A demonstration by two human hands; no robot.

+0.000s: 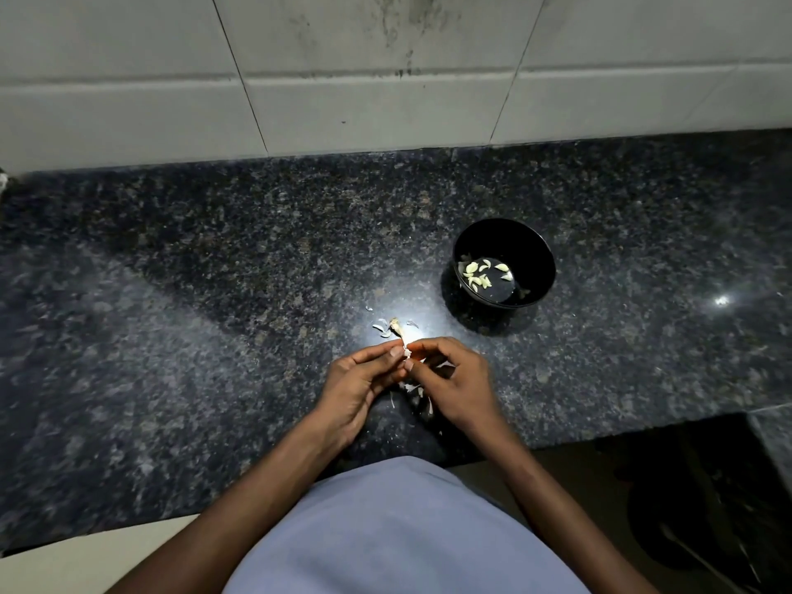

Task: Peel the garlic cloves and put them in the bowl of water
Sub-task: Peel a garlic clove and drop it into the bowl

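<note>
1. Head view: a garlic clove (406, 353) is seen pinched between the fingertips of both hands, held just above the counter (171, 293) near its front edge; most of the clove is hidden by the fingers, so how much skin is left on it cannot be told.
2. The left hand (358, 381) is curled, with thumb and forefinger closed on the clove from the left; the right hand (456, 381) is curled likewise, its fingertips gripping the same clove or its skin from the right.
3. The step in hand is judged to be peeling: the skin is being picked away, and the clove has not yet been dropped into the water.
4. Loose papery garlic skins (413, 390) are scattered on the counter beneath and between the hands, and a dry garlic stem (396, 327) with a few more flakes lies just beyond the fingertips.
5. A black bowl (535, 246) stands on the counter beyond and to the right of the hands, apart from them; several peeled cloves (476, 274) are seen in its water, so the task is judged to be well under way.
6. For the next move, the remaining skin would need to be stripped off, after which the bare clove would have to be carried forward and right and released over the bowl.
7. A tiled wall (385, 100) rises behind the counter.
</note>
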